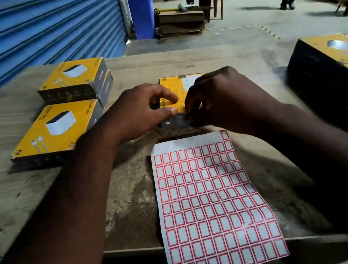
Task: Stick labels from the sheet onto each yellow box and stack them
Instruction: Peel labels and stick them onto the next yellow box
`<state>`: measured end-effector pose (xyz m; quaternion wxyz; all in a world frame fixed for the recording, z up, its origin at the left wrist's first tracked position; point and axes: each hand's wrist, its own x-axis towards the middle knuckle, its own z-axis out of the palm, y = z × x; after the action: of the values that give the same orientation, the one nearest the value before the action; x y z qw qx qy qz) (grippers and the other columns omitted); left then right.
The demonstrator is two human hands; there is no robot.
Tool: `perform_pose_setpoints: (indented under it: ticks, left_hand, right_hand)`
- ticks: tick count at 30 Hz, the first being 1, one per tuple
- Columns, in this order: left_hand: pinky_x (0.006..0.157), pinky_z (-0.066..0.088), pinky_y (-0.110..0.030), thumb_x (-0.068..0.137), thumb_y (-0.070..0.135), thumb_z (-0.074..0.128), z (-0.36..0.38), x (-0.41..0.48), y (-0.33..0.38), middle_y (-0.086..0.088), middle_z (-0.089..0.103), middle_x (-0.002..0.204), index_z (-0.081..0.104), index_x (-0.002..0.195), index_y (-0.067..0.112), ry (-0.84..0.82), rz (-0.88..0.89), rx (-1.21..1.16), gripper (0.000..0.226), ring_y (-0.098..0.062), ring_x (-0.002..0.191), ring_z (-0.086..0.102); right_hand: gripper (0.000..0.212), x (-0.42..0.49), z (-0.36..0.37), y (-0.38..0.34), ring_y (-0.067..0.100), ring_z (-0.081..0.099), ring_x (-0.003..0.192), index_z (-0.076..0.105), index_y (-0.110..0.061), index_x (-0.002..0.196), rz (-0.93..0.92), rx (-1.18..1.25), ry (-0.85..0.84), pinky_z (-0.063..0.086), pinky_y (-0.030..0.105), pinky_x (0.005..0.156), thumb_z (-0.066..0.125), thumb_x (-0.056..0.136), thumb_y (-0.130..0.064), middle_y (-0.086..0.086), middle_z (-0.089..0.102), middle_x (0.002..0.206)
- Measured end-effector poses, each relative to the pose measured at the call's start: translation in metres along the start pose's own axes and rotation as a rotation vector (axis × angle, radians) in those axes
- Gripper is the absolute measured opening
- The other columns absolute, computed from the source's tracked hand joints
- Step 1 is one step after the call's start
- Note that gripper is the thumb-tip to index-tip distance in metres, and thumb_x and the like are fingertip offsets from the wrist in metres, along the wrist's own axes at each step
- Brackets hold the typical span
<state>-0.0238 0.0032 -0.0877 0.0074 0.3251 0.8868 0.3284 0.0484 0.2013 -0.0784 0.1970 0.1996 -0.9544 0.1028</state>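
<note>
So the left hand is clamped on the yellow box, with the fingers curled over its top and the thumb lying along the near edge. My guess is that's purely to stop the box sliding while the other hand does the fiddly bit.

The right hand has its fingers curled and the tips bunched right at the box's near edge, touching it. Looks like label-pressing to me, but the hand hides any label, so I honestly can't tell if it's pinching one or just pushing down on the card.

Using the label sheet as the reference: the yellow box sits just beyond its far edge, near but not touching, and both hands are on it. Handy spot, I'd say, since peeling and sticking are one short reach apart. The sheet's top row is mostly bare, with one label left at the right corner.

Beyond and left of the sheet is a two-high stack, with a nearer box in front of it, both face up. I guess that's the pile side. Off to the sheet's right sits a big dark box. All of it is on the worn wooden table.
</note>
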Motion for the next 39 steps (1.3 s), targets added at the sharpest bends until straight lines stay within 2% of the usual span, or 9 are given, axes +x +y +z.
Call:
perform_pose_setpoints:
  ticks: [4,8,10,15,23,27,31,34,39]
  left_hand:
    - [0.085,0.044,-0.016,0.086,0.036,0.073,-0.001,0.001,-0.001,0.011,0.066,0.121,0.07,0.114,0.036,-0.007,-0.013,-0.009,0.028,-0.007,0.11,0.061]
    - [0.096,0.049,-0.028,0.082,0.039,0.077,-0.004,0.0,-0.002,0.012,0.067,0.12,0.071,0.109,0.038,-0.008,-0.051,-0.055,0.028,-0.005,0.11,0.062]
    - [0.101,0.048,-0.034,0.081,0.038,0.078,-0.005,-0.001,-0.002,0.013,0.067,0.122,0.072,0.109,0.037,-0.014,-0.056,-0.071,0.029,-0.005,0.112,0.062]
    - [0.101,0.049,-0.035,0.082,0.037,0.078,-0.006,-0.002,0.001,0.011,0.069,0.12,0.073,0.109,0.035,0.001,-0.053,-0.062,0.028,-0.007,0.11,0.063]
    - [0.1,0.049,-0.034,0.083,0.036,0.077,-0.005,-0.002,0.001,0.011,0.066,0.121,0.071,0.111,0.035,0.003,-0.047,-0.04,0.029,-0.009,0.11,0.062]
    - [0.09,0.046,-0.031,0.079,0.053,0.074,0.009,0.0,0.003,0.009,0.051,0.121,0.061,0.121,0.036,-0.005,0.015,0.072,0.047,-0.012,0.109,0.054]
    - [0.089,0.048,-0.037,0.073,0.065,0.071,0.024,0.004,0.002,0.005,0.049,0.119,0.056,0.117,0.038,0.109,0.053,0.204,0.053,-0.02,0.111,0.053]
    - [0.085,0.047,-0.034,0.074,0.061,0.073,0.028,0.006,0.001,0.006,0.049,0.114,0.058,0.113,0.036,0.164,0.072,0.218,0.049,-0.019,0.107,0.054]
    - [0.069,0.034,-0.013,0.074,0.041,0.083,0.022,0.006,0.001,0.013,0.042,0.104,0.062,0.117,0.034,0.116,0.062,0.133,0.048,-0.006,0.093,0.045]
  right_hand:
    - [0.014,0.001,0.001,-0.001,0.01,0.057,0.072,0.072,-0.023,0.092,0.021,-0.014,0.027,0.051,0.028,0.059,0.079,0.08,-0.025,-0.004,0.068,0.088]
    - [0.04,0.001,0.003,-0.001,0.01,0.059,0.075,0.062,-0.023,0.112,0.068,0.038,0.035,0.054,0.033,0.064,0.081,0.077,-0.029,-0.006,0.069,0.097]
    - [0.042,0.002,0.005,0.005,0.006,0.057,0.07,0.063,-0.022,0.109,0.097,0.068,0.047,0.053,0.03,0.064,0.083,0.075,-0.033,-0.006,0.068,0.096]
    - [0.036,0.003,0.014,0.022,-0.001,0.051,0.067,0.064,-0.026,0.091,0.154,0.126,0.029,0.034,0.008,0.056,0.086,0.068,-0.044,-0.009,0.059,0.09]
    - [0.033,0.001,0.014,0.037,0.006,0.05,0.071,0.062,-0.021,0.095,0.214,0.508,-0.104,0.045,0.027,0.064,0.085,0.072,-0.016,-0.006,0.061,0.093]
    - [0.041,-0.002,0.012,0.046,0.006,0.052,0.073,0.062,-0.019,0.098,0.232,0.713,-0.166,0.048,0.023,0.065,0.082,0.07,0.003,-0.01,0.06,0.088]
    - [0.044,-0.002,0.01,0.051,0.008,0.052,0.076,0.063,-0.016,0.102,0.237,0.775,-0.211,0.049,0.031,0.069,0.082,0.069,0.006,-0.007,0.06,0.089]
    - [0.037,-0.002,0.01,0.048,0.009,0.052,0.074,0.063,-0.015,0.1,0.249,0.772,-0.199,0.049,0.031,0.066,0.084,0.072,-0.004,-0.001,0.06,0.089]
    - [0.034,0.001,0.016,0.035,0.009,0.052,0.065,0.06,-0.023,0.088,0.241,0.537,-0.038,0.049,0.033,0.063,0.085,0.072,-0.039,-0.006,0.06,0.082]
